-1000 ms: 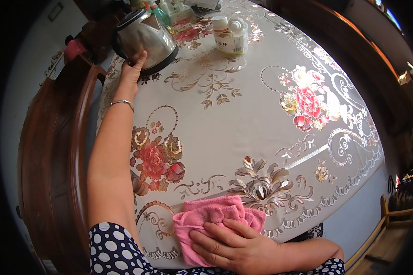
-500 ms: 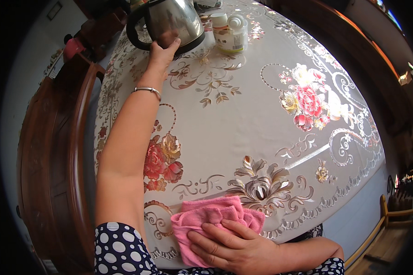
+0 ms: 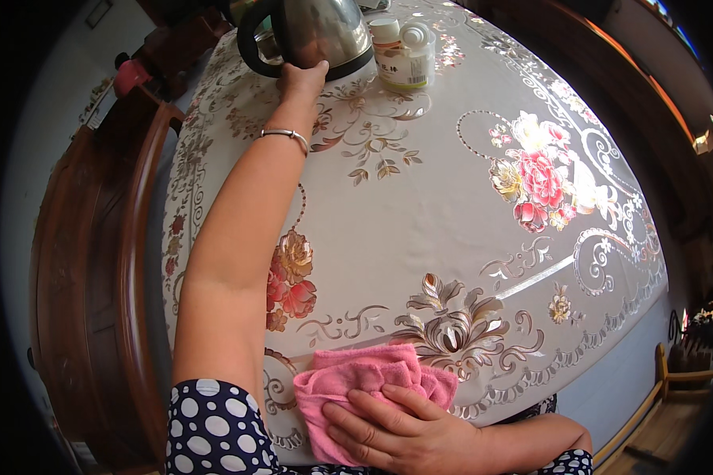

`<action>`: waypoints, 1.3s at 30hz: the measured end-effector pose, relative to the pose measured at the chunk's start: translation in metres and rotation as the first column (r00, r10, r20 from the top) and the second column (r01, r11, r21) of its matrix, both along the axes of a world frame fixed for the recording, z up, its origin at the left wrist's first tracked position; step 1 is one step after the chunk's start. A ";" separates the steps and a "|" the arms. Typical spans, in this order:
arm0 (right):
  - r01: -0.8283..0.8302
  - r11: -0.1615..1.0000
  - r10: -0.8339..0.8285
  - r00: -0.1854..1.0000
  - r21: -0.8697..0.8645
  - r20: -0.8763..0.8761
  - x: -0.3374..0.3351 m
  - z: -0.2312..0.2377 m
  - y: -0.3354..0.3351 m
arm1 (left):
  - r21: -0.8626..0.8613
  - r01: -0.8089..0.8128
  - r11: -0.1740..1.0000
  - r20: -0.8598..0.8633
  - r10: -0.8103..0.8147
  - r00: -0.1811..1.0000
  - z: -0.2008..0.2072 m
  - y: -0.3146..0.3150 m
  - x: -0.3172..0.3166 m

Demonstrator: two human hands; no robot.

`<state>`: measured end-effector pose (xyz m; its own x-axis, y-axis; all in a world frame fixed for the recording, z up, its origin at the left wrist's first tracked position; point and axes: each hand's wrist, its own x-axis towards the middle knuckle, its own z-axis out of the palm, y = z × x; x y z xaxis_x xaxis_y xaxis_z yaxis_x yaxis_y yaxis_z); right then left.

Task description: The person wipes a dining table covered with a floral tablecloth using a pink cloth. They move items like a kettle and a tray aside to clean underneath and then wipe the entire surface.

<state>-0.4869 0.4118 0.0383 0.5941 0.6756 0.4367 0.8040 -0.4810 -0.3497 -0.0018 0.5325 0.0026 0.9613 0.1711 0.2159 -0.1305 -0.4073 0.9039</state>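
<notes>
Touching one kettle [image 3: 329,33] | left hand [image 3: 300,83] (grip unclear) | right hand [image 3: 408,430] spread on one cloth [image 3: 366,369]

Count of items in view. Hands: two, comprising one left hand [image 3: 301,81] and one right hand [image 3: 400,427]. Metal kettle [image 3: 329,36]: one, partly cut off by the upper edge. Pink cloth [image 3: 380,364]: one. Tub [image 3: 404,73]: one; white-topped items [image 3: 385,30] showing at its rim: two. Bracelet [image 3: 287,134]: one. Dotted sleeves [image 3: 218,427]: two. Floral tablecloth [image 3: 404,237]: one. Wall frame [image 3: 98,13]: one.
</notes>
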 end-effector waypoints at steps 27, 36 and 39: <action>0.233 0.972 -0.231 0.968 -0.009 0.103 -0.025 -0.011 0.025 | -0.224 0.414 0.882 0.053 -0.413 0.909 0.094 0.133 -0.209; 0.264 0.964 -0.263 0.963 -0.009 0.065 -0.033 -0.011 0.029 | 0.186 0.229 0.955 0.052 -0.243 0.969 0.057 0.273 -0.392; 0.363 0.932 -0.361 0.923 0.011 0.132 -0.034 -0.011 0.034 | 0.281 0.123 0.952 0.026 -0.136 0.990 0.031 0.306 -0.437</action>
<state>-0.5207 0.4454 0.0270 0.7380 0.4318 0.5186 0.6121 -0.7518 -0.2452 -0.4386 0.8384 0.0334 0.9597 -0.0271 0.2798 -0.2359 -0.6190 0.7491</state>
